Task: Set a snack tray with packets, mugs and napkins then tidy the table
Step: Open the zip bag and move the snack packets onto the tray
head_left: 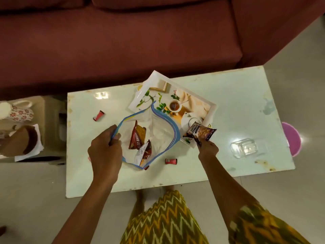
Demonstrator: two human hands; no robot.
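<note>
A clear zip bag [158,131] with a blue rim lies open on the white table [228,106]. My left hand [105,148] grips its left rim. Inside it are a red snack packet [136,138] and a second red-and-white packet [145,152]. My right hand [207,148] holds a dark peanut packet [200,132] above the near corner of the white printed tray [209,110], which sits tilted at the table's far edge. On a side stool at the left stand a floral mug [19,111] and a brown mug [22,143] on white napkins [37,152].
Two small red items [98,116] [171,161] lie on the table. A clear glass container [244,147] sits at the right, a pink stool [292,138] beyond the edge. A maroon sofa [123,41] runs behind the table.
</note>
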